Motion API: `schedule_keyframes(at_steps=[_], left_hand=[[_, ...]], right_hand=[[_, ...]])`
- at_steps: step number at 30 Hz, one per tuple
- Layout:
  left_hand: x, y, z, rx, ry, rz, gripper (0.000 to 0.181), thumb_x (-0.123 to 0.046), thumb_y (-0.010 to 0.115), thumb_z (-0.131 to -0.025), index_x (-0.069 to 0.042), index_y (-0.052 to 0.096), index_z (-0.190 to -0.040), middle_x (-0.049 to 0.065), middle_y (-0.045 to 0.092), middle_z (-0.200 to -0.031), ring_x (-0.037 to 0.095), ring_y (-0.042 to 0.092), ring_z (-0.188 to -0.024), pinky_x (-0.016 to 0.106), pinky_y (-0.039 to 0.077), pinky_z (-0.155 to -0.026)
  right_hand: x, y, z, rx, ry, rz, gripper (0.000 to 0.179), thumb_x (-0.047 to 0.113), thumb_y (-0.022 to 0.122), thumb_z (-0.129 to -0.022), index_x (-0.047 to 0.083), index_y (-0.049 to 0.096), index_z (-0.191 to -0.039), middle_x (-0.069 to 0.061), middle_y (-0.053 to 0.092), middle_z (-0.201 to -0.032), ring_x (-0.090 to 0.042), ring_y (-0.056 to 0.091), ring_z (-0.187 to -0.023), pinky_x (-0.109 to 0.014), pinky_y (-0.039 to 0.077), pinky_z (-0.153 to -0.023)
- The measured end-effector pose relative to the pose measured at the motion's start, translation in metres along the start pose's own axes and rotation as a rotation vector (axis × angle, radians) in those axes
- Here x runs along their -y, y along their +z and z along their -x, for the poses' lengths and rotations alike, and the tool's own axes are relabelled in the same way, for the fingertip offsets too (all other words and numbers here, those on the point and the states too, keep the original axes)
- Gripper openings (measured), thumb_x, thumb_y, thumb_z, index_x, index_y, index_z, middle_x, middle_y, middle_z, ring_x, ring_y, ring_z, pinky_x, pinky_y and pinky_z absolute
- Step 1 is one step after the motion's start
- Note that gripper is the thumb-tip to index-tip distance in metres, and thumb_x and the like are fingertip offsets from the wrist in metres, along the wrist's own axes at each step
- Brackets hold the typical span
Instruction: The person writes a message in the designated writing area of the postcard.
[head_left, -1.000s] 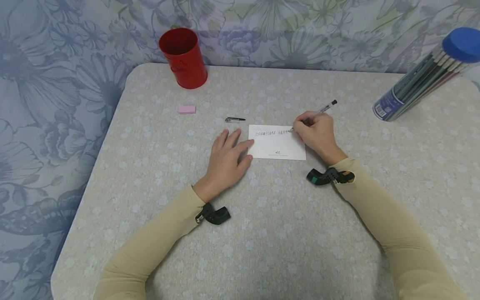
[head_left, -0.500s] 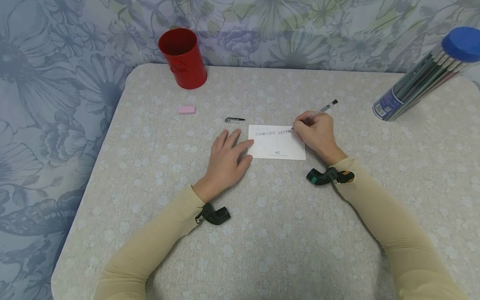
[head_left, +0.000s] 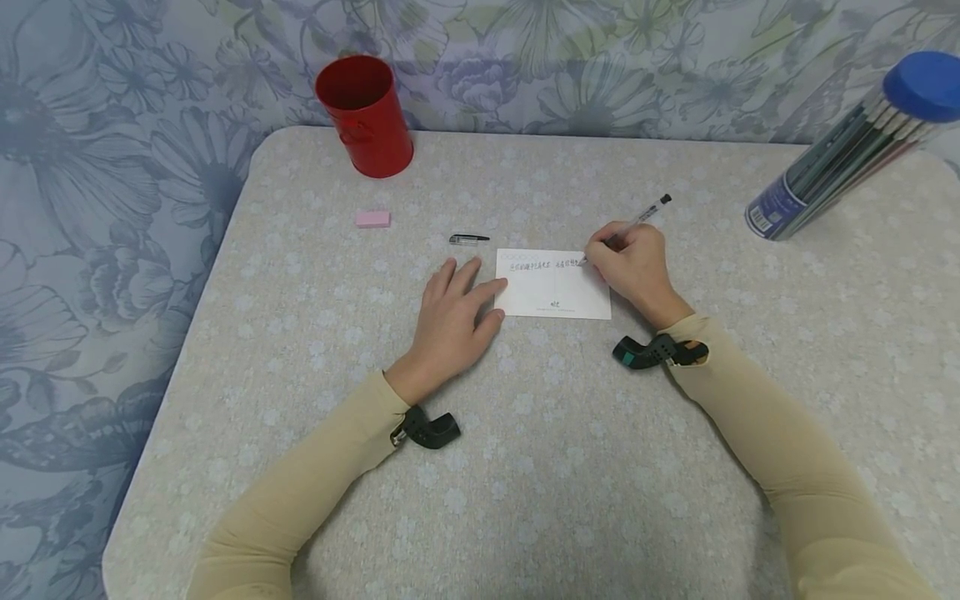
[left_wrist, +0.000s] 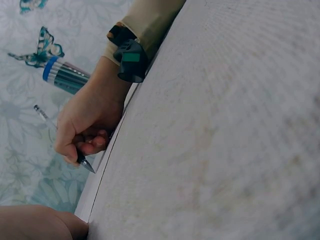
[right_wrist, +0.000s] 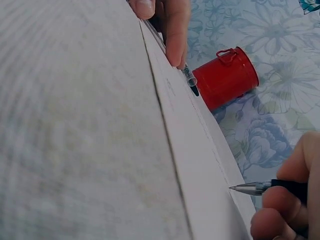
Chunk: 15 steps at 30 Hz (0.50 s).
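Observation:
My right hand pinches a clear-barrelled pen with a black end. Its metal tip meets a white card near the right end of a line of handwriting. Small print shows at the card's bottom middle. Fingers spread, my left hand lies flat at the card's left edge, with the index finger and thumb just over that edge. Just beyond the left fingertips lies a pen cap, clear with a black clip.
A pink eraser lies to the left of the cap. Behind it a red metal bucket stands by the wall. At the back right is a clear tube of pencils with a blue lid. Pale patterned cloth covers the table.
The pen's upper end has tilted slightly in my right hand, and its tip has shifted a little at the end of the written line. My left hand stays still.

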<state>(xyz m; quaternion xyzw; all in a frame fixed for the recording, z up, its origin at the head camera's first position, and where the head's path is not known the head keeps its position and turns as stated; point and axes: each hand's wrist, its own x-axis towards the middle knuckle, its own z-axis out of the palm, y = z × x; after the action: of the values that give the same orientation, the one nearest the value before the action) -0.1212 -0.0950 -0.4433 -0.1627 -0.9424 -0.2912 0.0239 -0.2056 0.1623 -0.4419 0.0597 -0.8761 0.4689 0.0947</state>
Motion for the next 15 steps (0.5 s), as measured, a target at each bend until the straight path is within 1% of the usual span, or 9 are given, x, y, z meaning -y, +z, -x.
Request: schedule_keyframes(at_steps=[4,7,9,13,15], left_hand=[[0.0000,-0.0001,-0.0006,-0.003,0.002,-0.004,0.039,-0.020,0.062,-0.098,-0.010,0.066,-0.136,0.023,0.043,-0.158,0.053,0.025,-0.151,0.069,0.017,-0.122],[0.0001,-0.0001,-0.0010,-0.002,0.003,-0.007,0.039,-0.020,0.062,-0.098,-0.010,0.066,-0.136,0.023,0.043,-0.158,0.052,0.025,-0.151,0.068,0.018,-0.122],[0.0002,-0.0002,-0.0011,-0.002,0.003,-0.008,0.039,-0.020,0.062,-0.098,-0.010,0.066,-0.136,0.023,0.043,-0.158,0.052,0.025,-0.151,0.068,0.018,-0.122],[0.0000,-0.0006,-0.0009,-0.006,0.004,-0.005,0.039,-0.020,0.062,-0.098,-0.010,0.066,-0.136,0.024,0.043,-0.158,0.053,0.025,-0.151,0.069,0.018,-0.122],[-0.0005,-0.0007,-0.0006,-0.007,0.003,-0.004,0.039,-0.020,0.062,-0.098,-0.010,0.066,-0.136,0.024,0.043,-0.158,0.053,0.025,-0.151,0.069,0.018,-0.122]], right_hand=[[-0.0003,-0.0001,-0.0004,-0.018,-0.009,-0.013,0.019,0.005,0.059,-0.080,-0.004,0.075,-0.076,-0.001,0.059,-0.053,-0.006,0.046,-0.047,-0.017,0.032,-0.044],[0.0000,-0.0005,-0.0001,-0.004,-0.013,-0.009,0.018,0.006,0.060,-0.080,-0.003,0.075,-0.076,0.000,0.059,-0.053,-0.005,0.047,-0.046,-0.017,0.032,-0.044],[0.0001,-0.0008,-0.0003,0.001,-0.012,-0.028,0.018,0.005,0.060,-0.080,-0.004,0.075,-0.077,0.001,0.058,-0.052,-0.005,0.047,-0.045,-0.017,0.033,-0.044],[-0.0003,-0.0024,-0.0017,-0.014,-0.004,-0.060,0.018,0.005,0.060,-0.081,-0.005,0.075,-0.077,0.006,0.056,-0.050,-0.003,0.046,-0.043,-0.017,0.033,-0.043],[-0.0013,-0.0034,-0.0025,-0.019,0.004,-0.060,0.018,0.005,0.060,-0.081,-0.004,0.075,-0.076,0.010,0.055,-0.049,-0.002,0.045,-0.043,-0.017,0.033,-0.043]])
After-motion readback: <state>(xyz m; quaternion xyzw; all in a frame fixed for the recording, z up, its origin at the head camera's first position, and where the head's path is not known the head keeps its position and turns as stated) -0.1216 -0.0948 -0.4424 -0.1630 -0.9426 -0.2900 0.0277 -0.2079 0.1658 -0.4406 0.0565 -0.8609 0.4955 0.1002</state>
